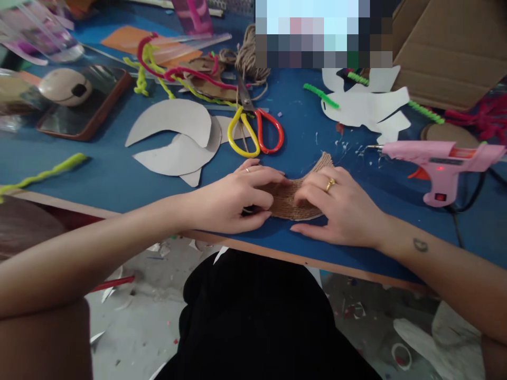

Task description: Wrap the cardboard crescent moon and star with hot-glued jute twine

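A crescent-shaped piece covered in rows of brown twine (291,207) lies flat on the blue tabletop, close to its front edge. My left hand (237,198) is on its left end, fingers curled and thumb near the index finger; that end is hidden beneath them. On the right part, my right hand (340,206) presses down with bent fingers, its thumb stretched along the lower edge. The piece's right tip sticks up past my knuckles. Just beyond my left hand lie scissors (253,129) with one yellow and one red handle loop.
A pink glue gun (443,163) with a lit red light rests at the right. White card cutouts (174,132) lie left of the scissors, with another white cutout (364,105) at the back. A twine bundle (251,55), a phone (85,103) and cardboard (447,47) stand farther off.
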Motion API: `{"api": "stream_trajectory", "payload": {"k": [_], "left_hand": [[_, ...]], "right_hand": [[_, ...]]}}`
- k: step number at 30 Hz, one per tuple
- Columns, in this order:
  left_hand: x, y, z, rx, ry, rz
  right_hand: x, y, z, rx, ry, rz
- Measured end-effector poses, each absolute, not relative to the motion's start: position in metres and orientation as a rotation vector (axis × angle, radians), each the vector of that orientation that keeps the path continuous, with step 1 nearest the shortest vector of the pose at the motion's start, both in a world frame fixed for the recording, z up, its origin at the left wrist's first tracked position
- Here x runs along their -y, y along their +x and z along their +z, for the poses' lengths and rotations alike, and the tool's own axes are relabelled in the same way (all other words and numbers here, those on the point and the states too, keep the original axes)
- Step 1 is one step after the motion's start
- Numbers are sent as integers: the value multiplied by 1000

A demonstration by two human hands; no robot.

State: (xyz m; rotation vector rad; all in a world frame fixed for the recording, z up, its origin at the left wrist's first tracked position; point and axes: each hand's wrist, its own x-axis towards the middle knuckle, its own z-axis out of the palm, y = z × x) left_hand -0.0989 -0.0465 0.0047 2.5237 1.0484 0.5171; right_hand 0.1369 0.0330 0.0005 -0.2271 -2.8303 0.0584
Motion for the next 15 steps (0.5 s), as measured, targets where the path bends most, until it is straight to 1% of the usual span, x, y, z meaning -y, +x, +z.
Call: {"api": "stream_trajectory", "payload": {"k": [4,8,12,15], "left_hand": [[44,-105,8,-958,2736,379],[42,-108,13,-844,2878,341],[38,-105,19,-868,2827,425],[34,-102,27,-976,2660,649]], "right_hand": [[-33,144,5,2744,56,-276],[-30,147,5,2639,143,-398],[-30,147,6,2508,135,-425],[-33,146,11,2442,23,-369]]}}
